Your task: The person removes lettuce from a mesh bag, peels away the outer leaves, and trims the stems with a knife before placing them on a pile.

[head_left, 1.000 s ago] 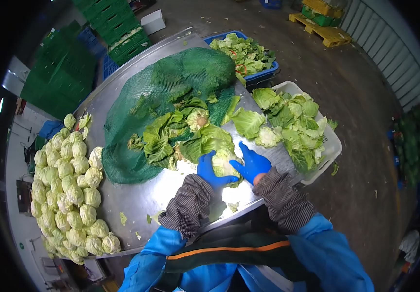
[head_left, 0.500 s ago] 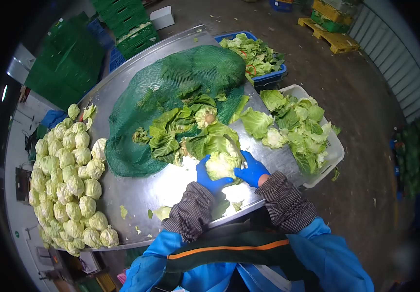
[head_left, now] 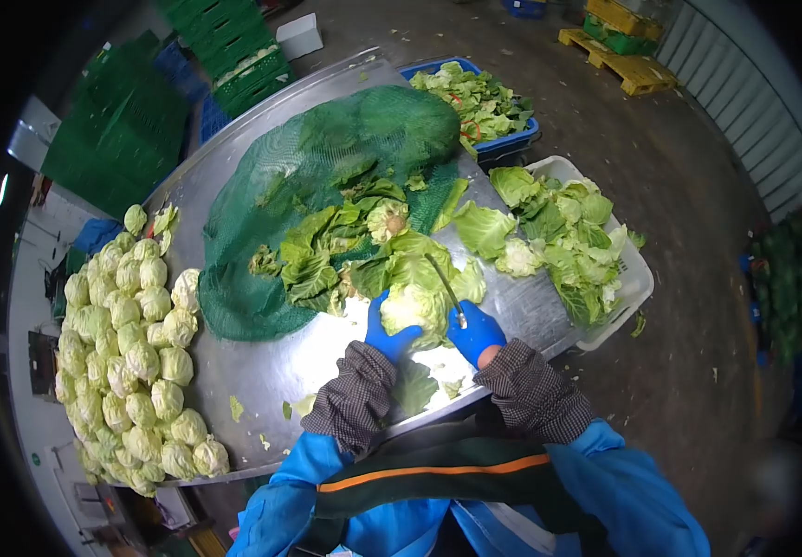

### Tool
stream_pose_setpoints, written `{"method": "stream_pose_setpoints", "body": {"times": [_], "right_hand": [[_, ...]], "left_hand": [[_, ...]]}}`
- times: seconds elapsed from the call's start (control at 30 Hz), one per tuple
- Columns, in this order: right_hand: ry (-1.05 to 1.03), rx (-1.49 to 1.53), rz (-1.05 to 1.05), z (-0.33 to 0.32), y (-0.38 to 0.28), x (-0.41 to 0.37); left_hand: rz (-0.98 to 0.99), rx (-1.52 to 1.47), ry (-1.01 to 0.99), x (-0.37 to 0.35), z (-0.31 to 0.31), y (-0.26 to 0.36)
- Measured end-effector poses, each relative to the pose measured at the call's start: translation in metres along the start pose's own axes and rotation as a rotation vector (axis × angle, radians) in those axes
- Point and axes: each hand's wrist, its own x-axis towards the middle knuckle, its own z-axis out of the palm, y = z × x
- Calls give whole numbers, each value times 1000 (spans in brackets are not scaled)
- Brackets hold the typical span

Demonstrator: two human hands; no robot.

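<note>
A pale green cabbage point(head_left: 418, 311) sits on the metal table near its front edge, with leaves spread behind it. My left hand point(head_left: 386, 332), in a blue glove, lies against the cabbage's left side, thumb and fingers apart around it. To the right of the cabbage, my right hand point(head_left: 477, 332), also gloved in blue, is closed on the handle of a knife point(head_left: 443, 280). The blade points up and away over the cabbage. A loose leaf point(head_left: 414, 388) lies just in front of the cabbage.
On the left of the metal table point(head_left: 262, 408) is a large pile of cabbages point(head_left: 127, 362). A green mesh bag point(head_left: 262, 213) with leaves lies behind my hands. At the right stand a white crate point(head_left: 640, 278) and a blue crate point(head_left: 512, 141) full of leaves.
The knife now shows upright in my right hand, which has turned and moved off the cabbage. My left hand has shifted slightly left. The leaf in front of the cabbage shows more fully.
</note>
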Motion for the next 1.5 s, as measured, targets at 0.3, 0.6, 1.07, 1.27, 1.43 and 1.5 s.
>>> {"method": "stream_pose_setpoints", "body": {"times": [0.3, 0.6, 1.07, 1.27, 1.43, 1.5], "right_hand": [[174, 18, -212, -26, -4, -4], [-98, -120, -98, -35, -17, 40], [61, -692, -411, -44, -31, 5], [34, -674, -289, -48, -32, 43], [-85, -609, -360, -61, -26, 80], [-139, -590, -307, -68, -48, 66]], "left_hand": [[68, 147, -152, 1, -6, 8], [-95, 176, 164, 1, 11, 38], [-322, 685, -260, 73, 11, 66], [-402, 770, -327, 88, 28, 104], [-274, 922, -283, 70, 40, 92], [-253, 920, -243, 67, 36, 84]]}}
